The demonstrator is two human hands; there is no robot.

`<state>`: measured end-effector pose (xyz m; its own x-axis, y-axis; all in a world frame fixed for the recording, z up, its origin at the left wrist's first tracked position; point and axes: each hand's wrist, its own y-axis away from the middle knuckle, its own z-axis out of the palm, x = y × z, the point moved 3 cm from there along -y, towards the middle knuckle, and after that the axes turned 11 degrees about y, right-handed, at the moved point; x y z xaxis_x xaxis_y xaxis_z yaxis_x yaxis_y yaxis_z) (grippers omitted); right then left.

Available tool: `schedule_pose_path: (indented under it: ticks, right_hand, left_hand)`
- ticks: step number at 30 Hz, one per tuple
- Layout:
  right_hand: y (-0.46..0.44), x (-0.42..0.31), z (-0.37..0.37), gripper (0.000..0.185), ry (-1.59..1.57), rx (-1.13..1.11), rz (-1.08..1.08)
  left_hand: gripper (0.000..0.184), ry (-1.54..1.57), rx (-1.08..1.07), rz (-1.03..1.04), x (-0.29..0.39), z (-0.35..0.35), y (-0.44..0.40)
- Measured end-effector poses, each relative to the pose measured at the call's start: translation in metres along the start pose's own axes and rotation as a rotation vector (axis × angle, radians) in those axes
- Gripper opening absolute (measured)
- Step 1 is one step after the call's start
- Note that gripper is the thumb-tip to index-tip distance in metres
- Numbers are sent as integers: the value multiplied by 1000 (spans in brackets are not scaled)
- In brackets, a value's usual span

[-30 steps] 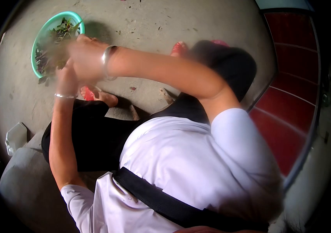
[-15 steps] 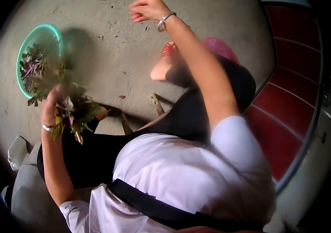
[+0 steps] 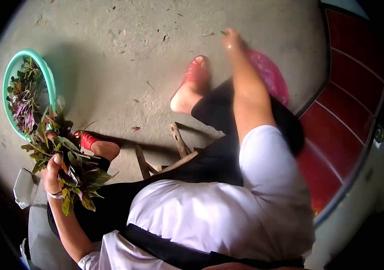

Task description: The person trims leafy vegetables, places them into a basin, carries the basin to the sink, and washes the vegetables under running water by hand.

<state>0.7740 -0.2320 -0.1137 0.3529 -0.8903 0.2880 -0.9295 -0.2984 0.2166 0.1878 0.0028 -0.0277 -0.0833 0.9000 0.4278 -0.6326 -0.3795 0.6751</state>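
Our left hand is wrapped around a bunch of leafy stems, thumb across them, leaves fanning out over our left leg. Our right hand is stretched forward above the floor, near the pink bag; fingertips seem to pinch a small green leaf, blurred, so we can't tell how firmly. The green basin sits toward the floor's left edge, with more greens inside. The bunch overlaps the basin's near rim in view; we can't tell if they touch. Red tiles line the floor's right edge, well apart from the basin.

Risks, our guess: the bunch is loose and bulky, so a slack left grip could shed stems onto the floor or our leg. Leaves snagging the basin rim could drag it or pull greens out. The small leaf could slip from the right fingertips and land among the scraps on the floor. The near red sandal is close to the basin, so a foot shift could knock it.
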Motion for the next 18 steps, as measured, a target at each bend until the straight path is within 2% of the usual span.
schedule_pose_path:
  ticks: [4, 9, 10, 13, 18]
  right_hand:
    - [6, 3, 0, 21, 152, 76, -21]
    - [4, 2, 3, 15, 131, 85, -125]
    - [6, 0, 0, 14, 131, 100, -147]
    - [18, -21, -24, 6, -7, 102, -210]
    - [19, -32, -12, 9, -151, 38, -309]
  left_hand:
    - [69, -11, -12, 19, 6, 13, -4]
    - [71, 5, 34, 41, 7, 12, -4]
    - [71, 7, 57, -12, 6, 9, -3]
    - [70, -84, 36, 38, 8, 5, -4]
    - [61, -25, 97, 99, 13, 25, -1]
